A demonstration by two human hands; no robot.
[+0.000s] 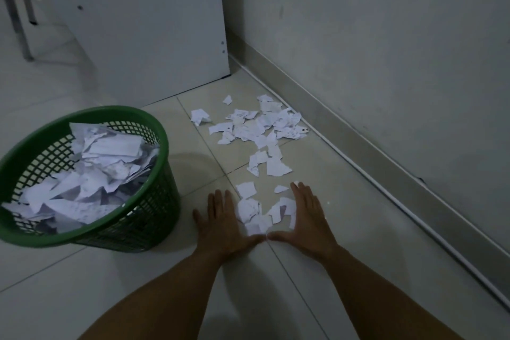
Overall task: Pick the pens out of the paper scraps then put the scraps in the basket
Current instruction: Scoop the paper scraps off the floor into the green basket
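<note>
White paper scraps lie scattered on the pale tiled floor near the wall. A small cluster of scraps lies between my hands. My left hand rests flat on the floor, fingers straight, at the cluster's left side. My right hand lies flat at its right side, and my two thumbs nearly meet below the cluster. A green mesh basket stands at the left, tilted toward me and holding a heap of scraps. No pen shows in view.
A white cabinet panel stands behind the basket. The grey wall and its skirting run diagonally along the right. Metal chair legs show at the far left.
</note>
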